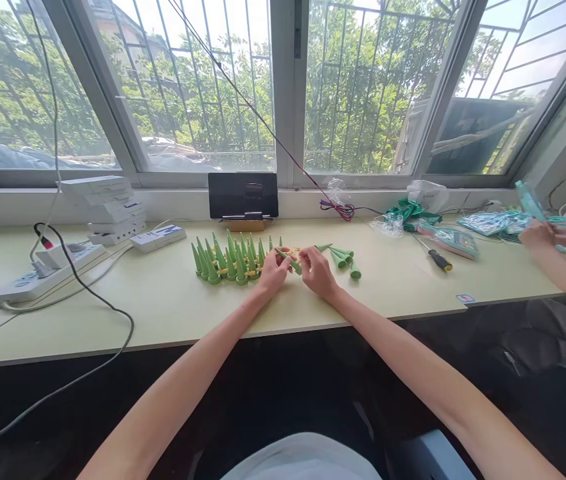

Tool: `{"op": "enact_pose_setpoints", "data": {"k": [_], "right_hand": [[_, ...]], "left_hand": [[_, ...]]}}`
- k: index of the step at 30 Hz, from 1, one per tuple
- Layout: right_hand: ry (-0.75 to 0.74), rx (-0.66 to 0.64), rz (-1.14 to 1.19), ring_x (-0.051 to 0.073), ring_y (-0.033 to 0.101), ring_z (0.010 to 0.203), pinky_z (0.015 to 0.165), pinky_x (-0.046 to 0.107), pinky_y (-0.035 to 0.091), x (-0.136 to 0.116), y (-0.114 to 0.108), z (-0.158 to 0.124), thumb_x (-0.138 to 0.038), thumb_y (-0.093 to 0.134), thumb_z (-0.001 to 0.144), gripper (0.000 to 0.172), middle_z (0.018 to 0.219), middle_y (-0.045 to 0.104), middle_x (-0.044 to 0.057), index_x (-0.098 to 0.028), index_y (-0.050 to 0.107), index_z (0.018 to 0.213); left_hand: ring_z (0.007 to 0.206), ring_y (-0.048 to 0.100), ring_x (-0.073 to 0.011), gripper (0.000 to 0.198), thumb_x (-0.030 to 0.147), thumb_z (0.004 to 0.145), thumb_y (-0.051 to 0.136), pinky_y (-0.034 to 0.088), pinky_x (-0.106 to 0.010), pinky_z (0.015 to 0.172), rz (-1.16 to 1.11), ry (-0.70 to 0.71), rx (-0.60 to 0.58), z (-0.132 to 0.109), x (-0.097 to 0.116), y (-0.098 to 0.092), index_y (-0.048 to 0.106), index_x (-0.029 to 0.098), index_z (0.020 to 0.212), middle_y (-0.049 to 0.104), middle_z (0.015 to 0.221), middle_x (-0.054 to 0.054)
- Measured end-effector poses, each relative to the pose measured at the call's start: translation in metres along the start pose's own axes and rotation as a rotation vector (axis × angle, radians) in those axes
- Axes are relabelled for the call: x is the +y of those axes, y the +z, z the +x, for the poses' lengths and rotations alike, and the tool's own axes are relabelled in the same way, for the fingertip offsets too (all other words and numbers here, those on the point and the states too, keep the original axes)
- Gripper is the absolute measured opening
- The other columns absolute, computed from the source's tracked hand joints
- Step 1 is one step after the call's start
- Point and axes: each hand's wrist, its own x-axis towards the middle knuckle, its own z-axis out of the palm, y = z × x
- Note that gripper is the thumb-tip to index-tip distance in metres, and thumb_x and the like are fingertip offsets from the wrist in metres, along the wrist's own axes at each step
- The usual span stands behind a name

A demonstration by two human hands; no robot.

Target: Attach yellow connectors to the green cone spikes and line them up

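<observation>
My left hand (273,270) pinches a slim green cone (293,265), its tip toward the upper left and its wide end toward my other hand. Close by the wide end, my right hand (317,272) has its fingers pressed together; whatever is between them is too small to make out. Left of my hands, several green cones (231,263) stand upright in rows, with small yellow pieces around their lower parts. More green cones (343,257) lie on their sides to the right. Some small yellow pieces (290,252) show just behind my fingers.
A dark tablet (243,197) stands behind the cones. Power strips (45,273), cables and stacked white boxes (113,210) occupy the left. A screwdriver (440,259) and green packaging (410,215) lie right; beyond them, another person's hands (537,233) hold a teal item.
</observation>
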Motion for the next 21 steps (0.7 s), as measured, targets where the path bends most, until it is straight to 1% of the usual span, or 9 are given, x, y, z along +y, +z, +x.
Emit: {"op": "enact_pose_setpoints", "data": {"k": [9, 16, 21], "right_hand": [[0.003, -0.026, 0.009, 0.018, 0.052, 0.074, 0.068, 0.031, 0.044, 0.0007, -0.0001, 0.0008, -0.012, 0.041, 0.089, 0.012, 0.083, 0.055, 0.005, -0.021, 0.048, 0.087], [0.02, 0.01, 0.035, 0.019, 0.055, 0.084, 0.074, 0.033, 0.049, -0.0014, -0.0019, 0.0012, -0.014, 0.042, 0.089, 0.012, 0.093, 0.055, 0.008, -0.021, 0.05, 0.094], [0.037, 0.032, 0.052, 0.019, 0.056, 0.084, 0.073, 0.033, 0.05, -0.0013, -0.0024, 0.002, -0.017, 0.044, 0.09, 0.009, 0.093, 0.054, 0.008, -0.021, 0.051, 0.095]], "left_hand": [[0.057, 0.054, -0.0091, 0.026, 0.024, 0.08, 0.063, 0.046, -0.025, 0.059, -0.04, 0.039, 0.011, 0.0025, -0.0036, -0.0004, 0.051, 0.015, 0.101, 0.067, 0.08, -0.004], [0.058, 0.056, -0.0099, 0.03, 0.031, 0.078, 0.067, 0.046, -0.024, 0.056, -0.061, 0.056, 0.018, 0.0026, -0.0023, 0.0006, 0.051, 0.015, 0.098, 0.066, 0.077, -0.004], [0.06, 0.057, -0.0105, 0.027, 0.032, 0.078, 0.067, 0.046, -0.024, 0.054, -0.075, 0.085, 0.013, 0.0024, -0.0021, 0.0004, 0.054, 0.015, 0.093, 0.066, 0.078, -0.005]]}}
